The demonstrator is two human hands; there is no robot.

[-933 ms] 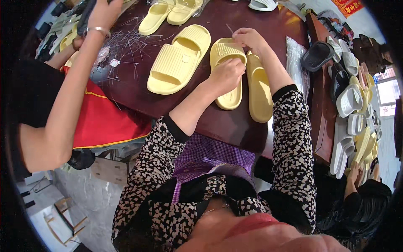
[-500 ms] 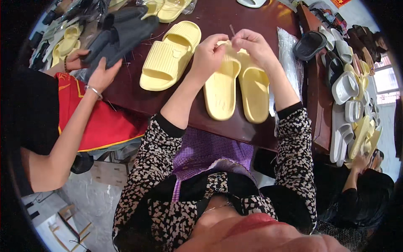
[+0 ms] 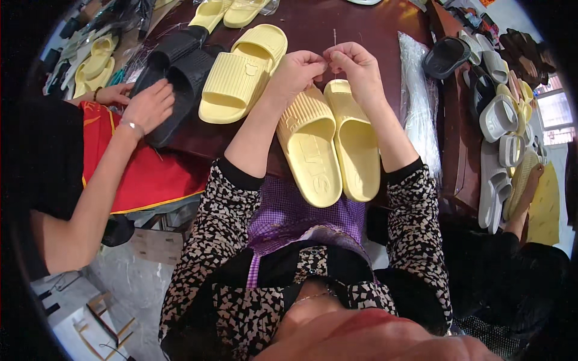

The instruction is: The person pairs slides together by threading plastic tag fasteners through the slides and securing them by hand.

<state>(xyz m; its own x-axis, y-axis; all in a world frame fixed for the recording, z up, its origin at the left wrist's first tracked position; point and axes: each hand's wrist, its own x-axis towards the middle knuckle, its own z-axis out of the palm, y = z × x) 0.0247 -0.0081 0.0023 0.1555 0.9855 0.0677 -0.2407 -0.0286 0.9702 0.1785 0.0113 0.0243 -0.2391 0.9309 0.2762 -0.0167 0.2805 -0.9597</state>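
Both my hands are pinched close together above a pair of pale yellow slides, the left slide (image 3: pixel 314 162) and the right slide (image 3: pixel 359 150). Between the fingertips of my left hand (image 3: pixel 296 73) and my right hand (image 3: pixel 356 67) runs a thin strand (image 3: pixel 335 37), its end sticking up. It appears to lead down toward the slides' straps, but my fingers partly hide it. The slides tilt toward me at the table's near edge, toes away. Left of them, another yellow pair (image 3: pixel 244 75) lies stacked on the table.
A co-worker's hands (image 3: pixel 147 108) rest at black slides (image 3: pixel 180 72) on the left, beside a red cloth (image 3: pixel 153 180). A bundle of clear plastic strands (image 3: pixel 418 102) lies right on the dark red table (image 3: pixel 337 15). Several slides (image 3: pixel 500 123) crowd the right, where another person's arm reaches.
My hands have come together, and the yellow slides have shifted toward me, slightly left. The co-worker has lowered the black slides to the table. At right, a yellow sheet has come into view.
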